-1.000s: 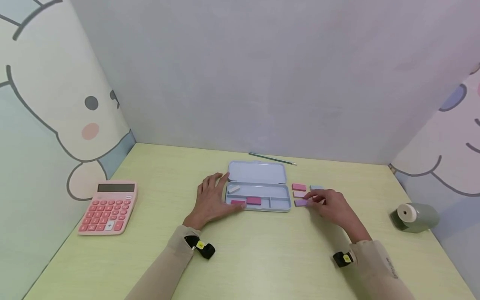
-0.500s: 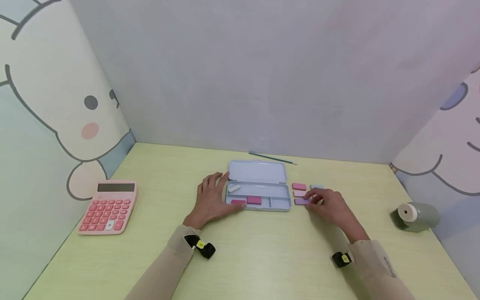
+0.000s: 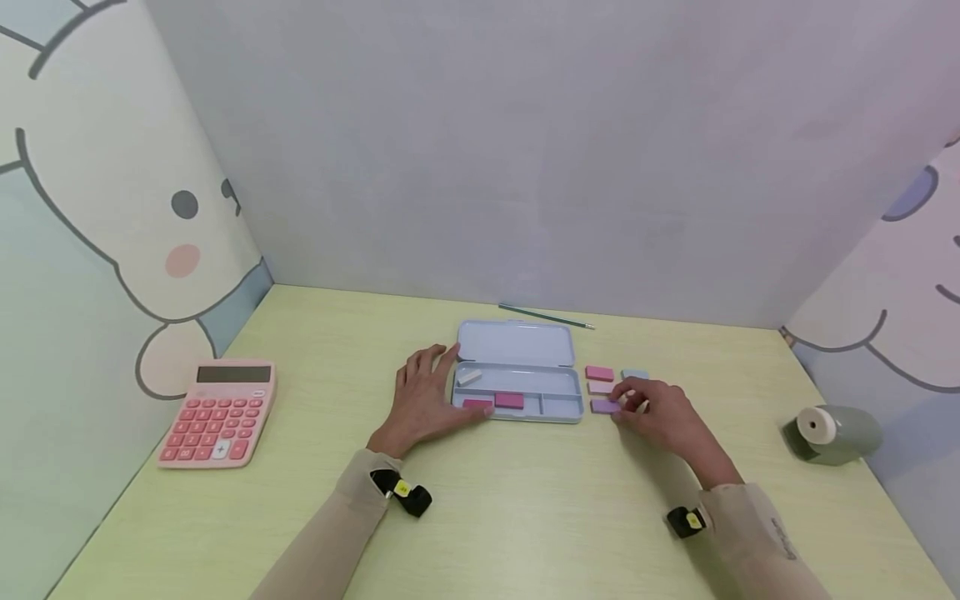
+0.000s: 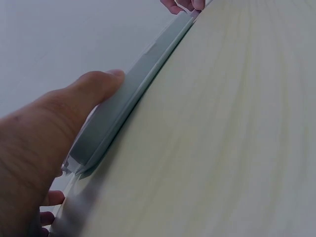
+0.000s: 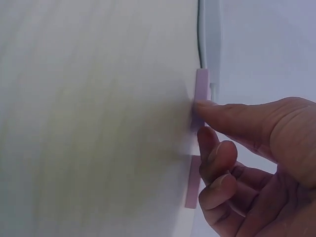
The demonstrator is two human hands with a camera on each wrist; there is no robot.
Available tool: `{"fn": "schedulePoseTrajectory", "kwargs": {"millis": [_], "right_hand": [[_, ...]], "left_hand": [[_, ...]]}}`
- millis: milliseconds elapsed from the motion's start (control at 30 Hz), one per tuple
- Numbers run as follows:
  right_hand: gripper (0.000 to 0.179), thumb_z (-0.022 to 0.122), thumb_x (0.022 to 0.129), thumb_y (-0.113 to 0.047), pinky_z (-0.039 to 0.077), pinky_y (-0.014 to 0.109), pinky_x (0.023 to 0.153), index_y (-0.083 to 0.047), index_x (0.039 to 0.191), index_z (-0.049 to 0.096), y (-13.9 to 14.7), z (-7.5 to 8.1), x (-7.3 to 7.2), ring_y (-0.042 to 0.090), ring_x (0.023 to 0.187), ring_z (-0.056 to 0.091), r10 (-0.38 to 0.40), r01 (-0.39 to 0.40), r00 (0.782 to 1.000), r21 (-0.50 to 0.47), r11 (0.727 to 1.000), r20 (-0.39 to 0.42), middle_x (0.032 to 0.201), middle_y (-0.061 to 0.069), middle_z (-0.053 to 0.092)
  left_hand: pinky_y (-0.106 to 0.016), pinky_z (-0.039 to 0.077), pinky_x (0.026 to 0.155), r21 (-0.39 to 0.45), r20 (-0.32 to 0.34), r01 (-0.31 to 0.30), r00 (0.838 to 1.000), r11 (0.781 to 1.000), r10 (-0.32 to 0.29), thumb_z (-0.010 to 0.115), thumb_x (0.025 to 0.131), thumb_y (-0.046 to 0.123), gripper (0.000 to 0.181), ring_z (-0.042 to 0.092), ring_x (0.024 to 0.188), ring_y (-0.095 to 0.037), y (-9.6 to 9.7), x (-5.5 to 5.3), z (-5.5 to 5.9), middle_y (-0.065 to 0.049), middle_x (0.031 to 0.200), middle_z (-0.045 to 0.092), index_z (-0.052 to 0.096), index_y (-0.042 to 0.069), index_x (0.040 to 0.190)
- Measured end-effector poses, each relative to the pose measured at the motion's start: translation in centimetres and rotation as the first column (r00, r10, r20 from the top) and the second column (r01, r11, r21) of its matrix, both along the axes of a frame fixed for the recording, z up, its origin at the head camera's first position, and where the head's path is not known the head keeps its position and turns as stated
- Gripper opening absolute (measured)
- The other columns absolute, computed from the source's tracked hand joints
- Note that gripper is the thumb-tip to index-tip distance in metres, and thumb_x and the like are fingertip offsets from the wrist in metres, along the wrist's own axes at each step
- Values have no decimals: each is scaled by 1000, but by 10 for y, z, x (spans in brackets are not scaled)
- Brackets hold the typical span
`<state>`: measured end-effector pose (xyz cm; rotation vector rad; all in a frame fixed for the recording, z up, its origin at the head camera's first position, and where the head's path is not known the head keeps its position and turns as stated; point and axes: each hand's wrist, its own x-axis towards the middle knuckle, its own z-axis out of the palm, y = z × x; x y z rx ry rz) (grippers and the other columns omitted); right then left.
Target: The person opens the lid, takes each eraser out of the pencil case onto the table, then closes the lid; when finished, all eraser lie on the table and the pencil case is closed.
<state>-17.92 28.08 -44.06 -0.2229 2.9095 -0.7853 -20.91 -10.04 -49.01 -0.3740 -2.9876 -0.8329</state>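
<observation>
An open pale-blue pencil case (image 3: 562,407) lies on the table with its lid folded back. My left hand (image 3: 423,404) holds its left end, the thumb on the front wall and the other fingers spread round the left side. In the case are two magenta erasers (image 3: 509,401) and a small white block (image 3: 469,377). Just right of the case my right hand (image 3: 663,412) pinches a purple eraser (image 3: 602,406) on the table; the right wrist view shows the thumb against its near face. Behind it lie a light-pink eraser (image 3: 600,387), a pink one (image 3: 599,372) and a blue one (image 3: 634,374).
A dark green pencil (image 3: 546,316) lies behind the case near the back wall. A pink calculator (image 3: 217,414) is at the left and a grey-green cylindrical object (image 3: 832,433) at the right. Another pinkish block (image 5: 192,182) shows beside my fingers in the right wrist view.
</observation>
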Motion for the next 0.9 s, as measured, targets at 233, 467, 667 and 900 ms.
{"fn": "schedulePoseTrajectory", "kwargs": {"millis": [233,467,667,900], "right_hand": [[22,86,92,-24,46,31,70,-15,110,78,-15,7,-6,19,81,60,21,-23,996,-14,1000,-88,93,5,76],[16,77,96,-12,46,26,64,-11,112,78,-46,11,-22,16,74,57,83,-91,992,-85,992,-93,90,5,73],[17,76,99,-15,49,29,70,-12,115,78,-86,15,-38,17,75,58,180,-189,980,-109,976,-84,94,7,76],[20,76,100,-16,54,30,75,-14,119,79,-128,15,-53,15,78,64,285,-293,955,-108,950,-83,101,8,79]], "left_hand": [[-65,23,128,5,10,3,1000,1000,-3,76,74,79,119,26,159,-42,-1,1,2,-14,171,33,32,25,170],[-65,24,128,4,9,1,1000,1000,-1,77,73,80,120,27,159,-42,-2,1,2,-14,171,34,33,25,170],[-65,24,128,1,4,-8,1000,1000,8,77,73,81,119,27,159,-41,0,3,2,-14,171,34,36,23,169],[-63,24,129,-34,6,-20,1000,999,20,74,73,85,121,27,159,-39,3,2,0,-12,172,33,34,24,169]]}}
